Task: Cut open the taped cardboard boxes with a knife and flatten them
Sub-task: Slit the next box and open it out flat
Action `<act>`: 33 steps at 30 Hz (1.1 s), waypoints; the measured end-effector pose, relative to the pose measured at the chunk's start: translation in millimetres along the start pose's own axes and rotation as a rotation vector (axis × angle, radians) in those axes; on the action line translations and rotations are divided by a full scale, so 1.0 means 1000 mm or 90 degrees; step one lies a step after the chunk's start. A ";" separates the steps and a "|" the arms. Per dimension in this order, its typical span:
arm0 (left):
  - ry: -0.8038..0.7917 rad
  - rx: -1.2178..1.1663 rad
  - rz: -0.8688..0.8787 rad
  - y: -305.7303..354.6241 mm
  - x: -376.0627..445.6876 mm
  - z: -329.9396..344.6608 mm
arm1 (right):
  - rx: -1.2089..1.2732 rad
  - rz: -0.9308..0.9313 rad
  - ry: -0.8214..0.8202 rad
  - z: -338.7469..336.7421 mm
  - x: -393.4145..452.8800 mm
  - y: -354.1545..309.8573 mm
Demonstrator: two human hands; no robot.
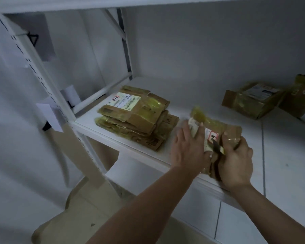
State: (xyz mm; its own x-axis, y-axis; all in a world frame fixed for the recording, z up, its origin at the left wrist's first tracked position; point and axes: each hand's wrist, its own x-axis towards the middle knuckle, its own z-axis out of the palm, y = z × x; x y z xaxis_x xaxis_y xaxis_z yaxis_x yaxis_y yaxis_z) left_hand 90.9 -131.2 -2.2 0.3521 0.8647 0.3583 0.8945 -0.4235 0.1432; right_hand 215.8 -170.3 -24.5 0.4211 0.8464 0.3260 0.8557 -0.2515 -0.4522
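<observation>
On the white shelf (pixel 280 155) our left hand (pixel 187 152) lies flat on a crumpled brown cardboard box (pixel 217 127), glossy yellow tape, white label unreadable, right hand (pixel 235 162) clamps a dark knife (pixel 217 147), flattened stack (pixel 136 117) just beside.

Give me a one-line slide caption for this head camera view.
Both hands press a cut box flat on the shelf, knife in the right, beside the flattened stack.

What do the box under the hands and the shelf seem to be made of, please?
Box: brown cardboard by its matte tan flaps, wrapped in glossy yellowish tape that glints. Shelf: smooth, white and matte, perhaps painted metal or laminate; unclear.
</observation>
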 end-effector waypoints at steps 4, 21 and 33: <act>0.074 0.076 0.011 -0.064 0.042 -0.051 | 0.073 -0.035 0.082 0.001 0.034 -0.079; -0.070 0.149 -0.030 -0.257 0.099 -0.043 | -0.096 0.032 -0.134 0.083 0.072 -0.243; -0.212 0.037 -0.006 -0.273 0.109 -0.001 | -0.073 -0.113 -0.206 0.130 0.089 -0.211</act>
State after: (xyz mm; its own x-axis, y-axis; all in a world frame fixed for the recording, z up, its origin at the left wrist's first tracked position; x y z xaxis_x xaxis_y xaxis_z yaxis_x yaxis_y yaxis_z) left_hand -115.5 78.7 -1.1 0.4059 0.9132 0.0346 0.9090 -0.4074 0.0880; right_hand 33.7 19.1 -7.9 0.1619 0.9814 0.1032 0.9426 -0.1228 -0.3104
